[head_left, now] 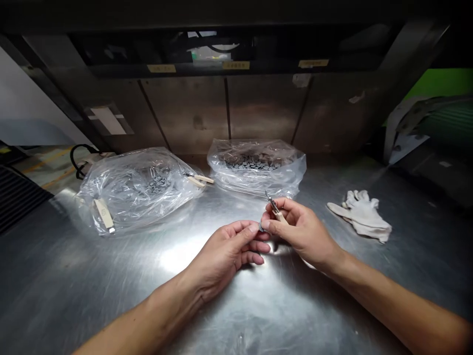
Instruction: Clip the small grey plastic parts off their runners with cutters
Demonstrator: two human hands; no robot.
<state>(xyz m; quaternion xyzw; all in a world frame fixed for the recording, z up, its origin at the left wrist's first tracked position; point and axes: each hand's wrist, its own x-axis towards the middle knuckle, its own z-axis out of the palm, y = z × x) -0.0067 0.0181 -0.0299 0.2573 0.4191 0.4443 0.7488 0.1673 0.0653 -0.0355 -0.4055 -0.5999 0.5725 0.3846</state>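
A small grey piece (261,227) is pinched between the thumb and forefinger of the left hand (229,251), the other fingers being curled under. Just right of it, a slim cream-handled tool (274,207) is clasped in the fingers of the right hand (299,227), its metal tip pointed up and toward the far side. The two hands are brought together at the piece, thumb tips touching or nearly so, just above the steel table (111,296) near its middle.

Beyond the hands, at the far side, a clear plastic bag (291,170) filled with grey pieces is seen. To the left a second, crumpled bag (129,197) is spread out; one similar tool (201,179) is laid at its right edge and another (104,214) at its near-left edge. A white glove (364,214) is laid flat to the right, well apart from the hands.
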